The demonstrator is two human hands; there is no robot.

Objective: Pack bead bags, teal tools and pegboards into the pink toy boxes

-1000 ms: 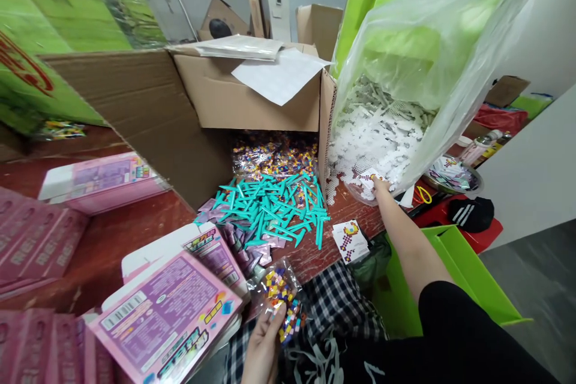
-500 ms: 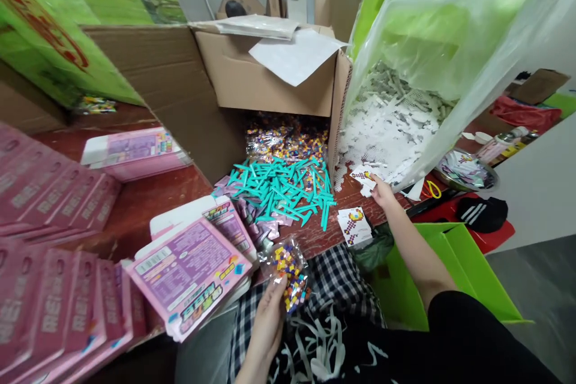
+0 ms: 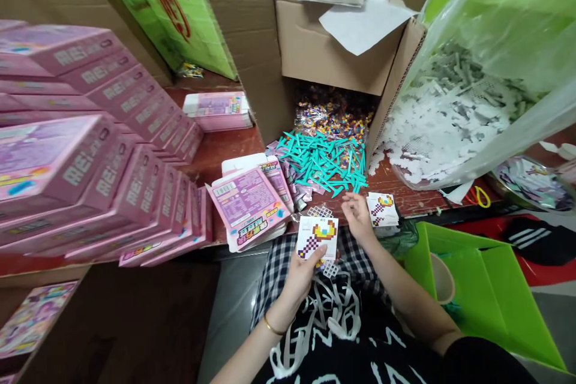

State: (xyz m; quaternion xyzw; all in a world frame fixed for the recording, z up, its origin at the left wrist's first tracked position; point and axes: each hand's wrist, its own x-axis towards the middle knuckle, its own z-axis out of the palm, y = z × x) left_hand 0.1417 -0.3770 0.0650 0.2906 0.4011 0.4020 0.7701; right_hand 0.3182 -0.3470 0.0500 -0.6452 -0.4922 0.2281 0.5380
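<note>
In my left hand (image 3: 300, 273) is a square pattern card (image 3: 317, 239) showing a pixel design in yellow, red and purple. White grid pieces (image 3: 330, 269) stick out above and below the card, and a bit of the colourful beads shows behind it; the rest is hidden. My right hand (image 3: 359, 219) has its fingers apart and slightly curled, with nothing visible in them. It is between the held card and a stack of pattern cards (image 3: 382, 210), just in front of a heap of teal plastic sticks (image 3: 321, 159).
Behind the heap, bags of colourful beads (image 3: 333, 120) spill from a cardboard box (image 3: 333, 48). Flattened pink boxes (image 3: 247, 207) lie left of my hands, beside rows of pink boxes (image 3: 121, 180). A clear bag of white pieces (image 3: 436, 132) and a green bin (image 3: 477, 288) are at the right.
My right hand has moved left from the white pieces. My left hand now has the card and grid pieces in front of the bead bag. The view has shifted left.
</note>
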